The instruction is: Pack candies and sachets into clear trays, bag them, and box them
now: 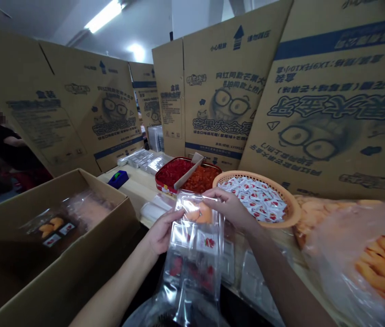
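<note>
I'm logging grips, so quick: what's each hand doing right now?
Left hand: closed, holding the left side of the clear plastic package.
Right hand: closed, holding the same package near its upper right corner.

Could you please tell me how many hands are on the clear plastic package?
2: the left hand is on the left side of the package, the right hand at its upper right. No other hand shows there.

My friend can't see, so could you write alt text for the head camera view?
A person's left fingers and right fingers hold a clear package containing orange pieces. Beyond it are a divided red tub and a basket of white sachets; an open carton stands left, a bag of similar pieces right.
</note>
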### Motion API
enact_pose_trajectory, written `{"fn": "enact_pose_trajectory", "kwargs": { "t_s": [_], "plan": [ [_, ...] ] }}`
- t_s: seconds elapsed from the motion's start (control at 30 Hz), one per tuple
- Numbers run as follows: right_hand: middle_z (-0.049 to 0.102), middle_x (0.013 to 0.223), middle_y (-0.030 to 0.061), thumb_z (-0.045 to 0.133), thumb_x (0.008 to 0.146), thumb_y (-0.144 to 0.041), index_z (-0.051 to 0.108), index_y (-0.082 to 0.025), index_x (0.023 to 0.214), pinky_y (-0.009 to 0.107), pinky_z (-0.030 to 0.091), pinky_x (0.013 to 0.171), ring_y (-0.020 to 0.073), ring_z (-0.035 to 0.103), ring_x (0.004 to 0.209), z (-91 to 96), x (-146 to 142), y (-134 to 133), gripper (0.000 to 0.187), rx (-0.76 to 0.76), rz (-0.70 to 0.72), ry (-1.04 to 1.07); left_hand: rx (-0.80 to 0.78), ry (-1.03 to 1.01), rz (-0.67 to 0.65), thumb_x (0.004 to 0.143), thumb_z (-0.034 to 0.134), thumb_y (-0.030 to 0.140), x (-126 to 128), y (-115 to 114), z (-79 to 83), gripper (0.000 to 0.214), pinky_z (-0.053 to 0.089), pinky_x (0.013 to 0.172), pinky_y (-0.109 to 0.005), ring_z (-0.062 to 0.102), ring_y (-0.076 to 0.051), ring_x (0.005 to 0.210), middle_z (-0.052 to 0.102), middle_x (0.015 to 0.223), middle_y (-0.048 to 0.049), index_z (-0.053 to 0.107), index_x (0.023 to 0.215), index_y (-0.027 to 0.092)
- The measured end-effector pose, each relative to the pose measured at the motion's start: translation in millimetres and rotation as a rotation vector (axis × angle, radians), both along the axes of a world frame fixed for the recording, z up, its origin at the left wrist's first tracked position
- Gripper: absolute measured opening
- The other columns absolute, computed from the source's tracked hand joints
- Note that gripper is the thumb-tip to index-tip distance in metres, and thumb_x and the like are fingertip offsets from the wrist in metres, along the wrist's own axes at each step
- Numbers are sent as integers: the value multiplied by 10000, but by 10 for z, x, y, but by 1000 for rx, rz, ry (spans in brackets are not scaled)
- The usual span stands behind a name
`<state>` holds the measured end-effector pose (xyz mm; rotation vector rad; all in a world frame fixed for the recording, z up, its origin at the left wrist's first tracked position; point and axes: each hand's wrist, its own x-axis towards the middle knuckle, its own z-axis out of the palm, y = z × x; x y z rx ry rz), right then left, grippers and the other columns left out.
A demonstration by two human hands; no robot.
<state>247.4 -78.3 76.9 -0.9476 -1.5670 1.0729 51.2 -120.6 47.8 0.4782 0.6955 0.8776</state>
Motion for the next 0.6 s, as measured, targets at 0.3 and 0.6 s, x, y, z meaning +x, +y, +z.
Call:
{"fn": "enact_pose_trajectory", "kwargs": {
  "t_s": [0.3,0.6],
  "plan": [
    [562,606,-5,643,709,-330,633,-179,513,234,374,547,115,483,588,224,-25,-97,247,87,-35,-97,264,21,37,710,656,208,26,53,110,299,499,737,-319,650,-188,752,684,923,-89,620,999,141],
    [645,767,33,588,768,-427,667,-217,696,296,445,652,176,585,735,598,-46,-259,236,407,-181,-336,664,441,63,647,710,319,18,191,616,365,459,771,-270,610,-170,836,680,920,-71,667,952,123]
  ]
}}
